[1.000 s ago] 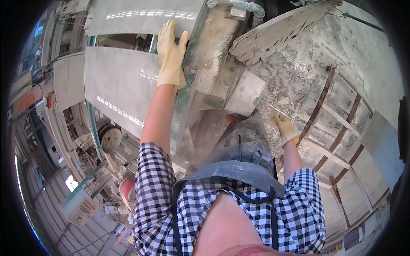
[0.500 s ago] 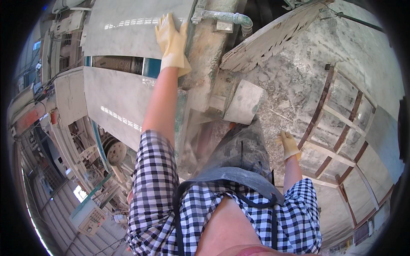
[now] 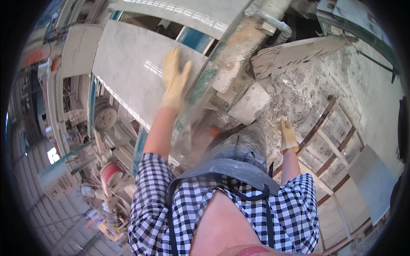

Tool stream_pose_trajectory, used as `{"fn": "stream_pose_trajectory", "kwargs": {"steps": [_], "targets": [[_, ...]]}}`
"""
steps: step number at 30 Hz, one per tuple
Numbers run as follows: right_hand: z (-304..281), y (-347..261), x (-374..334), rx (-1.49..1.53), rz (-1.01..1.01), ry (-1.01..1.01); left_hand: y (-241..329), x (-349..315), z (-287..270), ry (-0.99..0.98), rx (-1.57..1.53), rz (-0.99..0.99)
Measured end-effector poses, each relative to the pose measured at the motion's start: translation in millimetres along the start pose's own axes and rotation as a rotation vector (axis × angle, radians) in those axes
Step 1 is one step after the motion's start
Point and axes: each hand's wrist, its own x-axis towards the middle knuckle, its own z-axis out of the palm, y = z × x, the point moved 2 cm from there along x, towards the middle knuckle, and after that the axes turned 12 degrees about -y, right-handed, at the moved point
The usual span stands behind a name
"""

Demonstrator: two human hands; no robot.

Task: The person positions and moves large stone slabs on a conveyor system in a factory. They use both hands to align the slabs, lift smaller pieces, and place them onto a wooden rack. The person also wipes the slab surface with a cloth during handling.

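My left hand [image 3: 175, 81], in a cream rubber glove, is over a pale, polished stone slab [image 3: 128, 64] near its right edge. Its fingers are stretched out with the thumb apart, and it grips nothing. Whether the palm presses on the slab I cannot tell. A second shiny slab [image 3: 183, 15] lies beyond it, past a gap showing a blue strip [image 3: 194, 39]. In a matching glove, my right hand [image 3: 288, 135] hangs low at my right side, fingers loosely extended and nothing visible in it. The floor is below it.
A crusted machine rail [image 3: 232, 55] with a pipe [image 3: 271, 19] runs along the slabs' right side. A weathered board [image 3: 299, 55] and a pale block [image 3: 251, 103] stand near my feet. A wooden frame [image 3: 329, 141] is at right. Machinery with a wheel [image 3: 105, 116] is at left.
My left hand has gone from the farther slab to the nearer one. The slabs have shifted up in the picture as the view turned. My right hand still hangs low, its fingers less curled.
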Motion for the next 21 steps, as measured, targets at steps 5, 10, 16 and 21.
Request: {"fn": "stream_pose_trajectory", "kwargs": {"steps": [5, 10, 16, 21], "targets": [[46.2, -162.7, 2.6, -0.115, -0.326, -0.007, -99.8, -144.6, -95.3, 0.295, -0.592, -0.572], [177.6, -263.7, -31.0, -0.359, -0.884, -0.075, -202.6, -258.1, -116.6, 0.519, -0.599, -0.781], [382.4, -250.9, -85.0, -0.806, -1.307, -0.120, -306.6, -279.3, -106.7, 0.521, -1.569, -0.727], [425.0, -223.5, -115.5, -1.013, -1.242, -0.036, -310.4, -226.3, -90.6, 0.395, -1.703, -0.752]]}}
